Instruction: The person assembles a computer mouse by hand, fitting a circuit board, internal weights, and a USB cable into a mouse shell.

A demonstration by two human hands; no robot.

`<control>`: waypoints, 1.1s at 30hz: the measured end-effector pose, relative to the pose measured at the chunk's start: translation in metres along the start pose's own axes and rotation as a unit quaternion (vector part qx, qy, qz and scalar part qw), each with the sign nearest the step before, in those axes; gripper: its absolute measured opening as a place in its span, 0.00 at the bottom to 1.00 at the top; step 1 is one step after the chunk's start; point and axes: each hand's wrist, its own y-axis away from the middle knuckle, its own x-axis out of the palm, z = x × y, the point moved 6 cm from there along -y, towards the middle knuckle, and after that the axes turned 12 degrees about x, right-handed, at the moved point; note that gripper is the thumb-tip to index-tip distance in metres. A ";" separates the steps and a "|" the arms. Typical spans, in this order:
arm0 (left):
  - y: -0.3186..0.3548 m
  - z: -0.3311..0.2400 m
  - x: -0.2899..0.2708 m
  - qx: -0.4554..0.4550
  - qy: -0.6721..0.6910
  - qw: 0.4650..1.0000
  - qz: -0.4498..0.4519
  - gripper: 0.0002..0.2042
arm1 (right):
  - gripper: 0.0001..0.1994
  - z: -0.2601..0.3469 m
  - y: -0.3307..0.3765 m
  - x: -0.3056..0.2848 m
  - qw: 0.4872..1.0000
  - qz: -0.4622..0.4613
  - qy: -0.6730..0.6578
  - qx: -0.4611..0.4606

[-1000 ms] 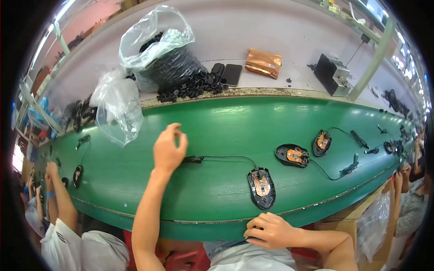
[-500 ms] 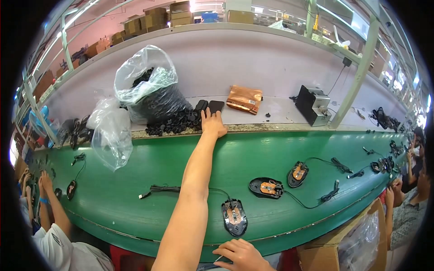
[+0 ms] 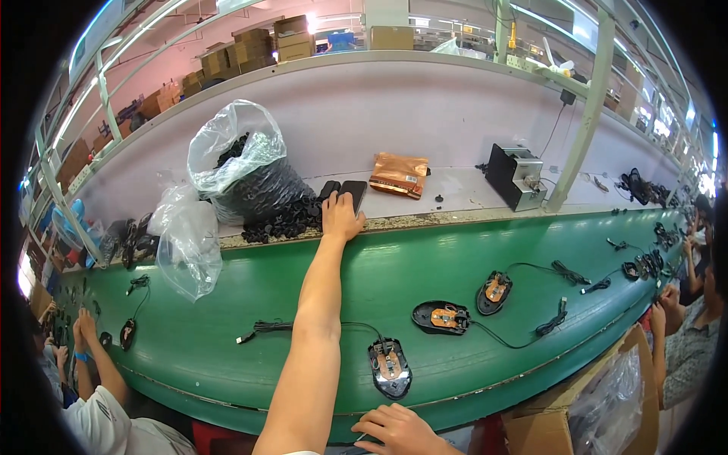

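With the left hand [image 3: 343, 218], stretched across the green work surface [image 3: 447, 262], touching or nearly touching a dark phone-like slab [image 3: 355, 191] beside a heap of small black parts [image 3: 280, 224] on the shelf [image 3: 459, 184]; cannot tell if grasping or released. With the right hand [image 3: 403, 430], curled at the near edge by a thin pale object [image 3: 362, 436], just below an opened black mouse [image 3: 389, 369] with its cord [image 3: 361, 325] passing behind the left arm [image 3: 315, 318]; cannot tell if gripping. Can see two more opened mice [image 3: 441, 318] to the right.
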 end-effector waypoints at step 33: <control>0.360 0.280 -0.228 -0.196 -0.317 0.918 -0.133 0.24 | 0.05 -0.001 0.000 -0.001 0.998 -0.018 -0.058 -0.016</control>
